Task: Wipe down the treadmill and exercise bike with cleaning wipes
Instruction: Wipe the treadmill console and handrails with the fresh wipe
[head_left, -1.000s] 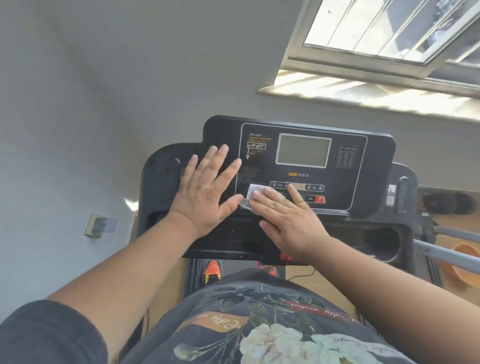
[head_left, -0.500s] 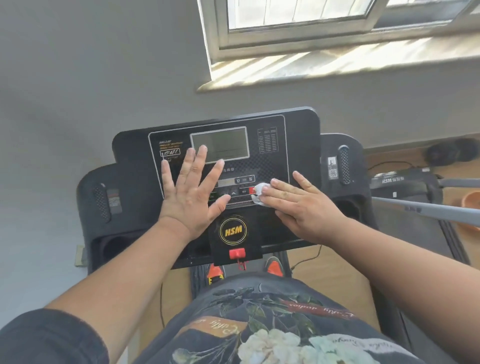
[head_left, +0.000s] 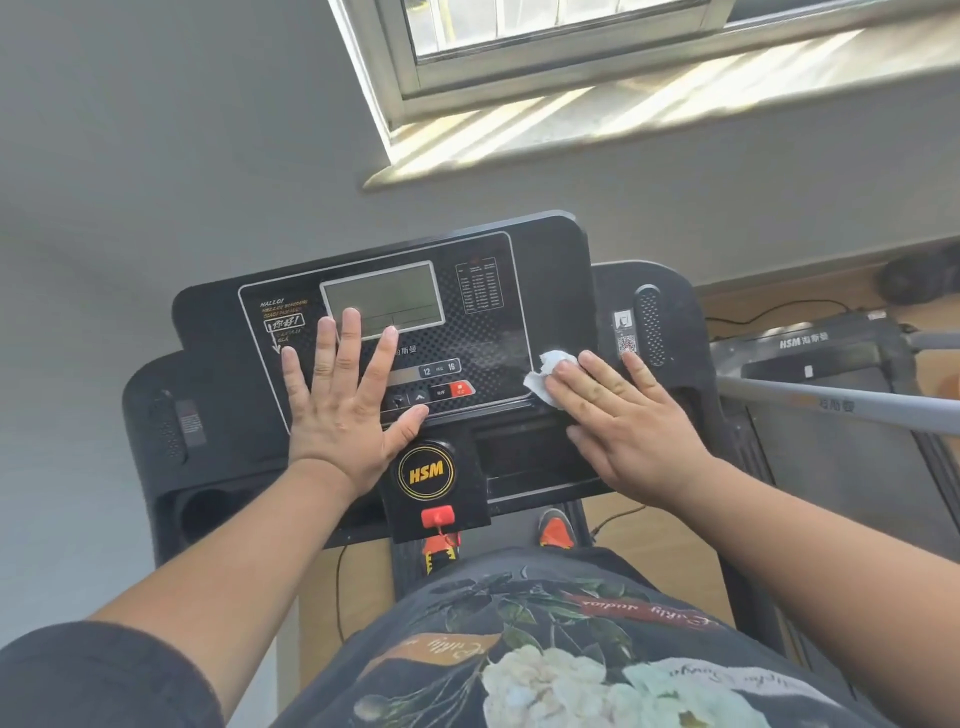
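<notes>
The wipe (head_left: 545, 375), thin, soft and probably damp, is pinned flat under the right hand's (head_left: 628, 421) straight fingers right of center on the treadmill console (head_left: 550, 291), best pressed not pinched, while the left hand (head_left: 345, 405) is laid open beside it.

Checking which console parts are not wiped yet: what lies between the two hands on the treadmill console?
In the head view, between the left hand and the right hand pressing the wipe lie the button row and dotted panel.
</notes>
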